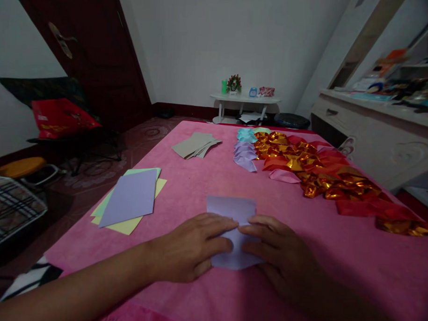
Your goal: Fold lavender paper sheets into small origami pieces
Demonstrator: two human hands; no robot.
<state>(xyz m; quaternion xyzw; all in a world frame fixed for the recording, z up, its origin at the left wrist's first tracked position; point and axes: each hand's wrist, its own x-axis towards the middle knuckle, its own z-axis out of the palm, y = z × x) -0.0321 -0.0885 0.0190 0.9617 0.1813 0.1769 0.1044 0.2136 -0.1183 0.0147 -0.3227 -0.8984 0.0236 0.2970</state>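
Note:
A sheet of purple paper (236,259) lies in front of me on the pink cloth, its sides turned in toward the middle. My left hand (193,244) grips its left side, fingers together and the tips near the centre. From the right, my right hand (281,252) holds the other side, with fingers bent and tips on the paper. The two hands almost meet at the middle of the sheet. Parts of both side edges are hidden under the fingers. To the left rests a stack of purple, green and yellow paper sheets (131,197).
Grey paper sheets (195,145) lie fanned out farther back on the pink cloth (199,183). Rows of folded paper pieces (298,159) in gold, red, pink, purple and blue fill the right side. A white side table (246,99) stands by the wall, and a cabinet (376,128) at right.

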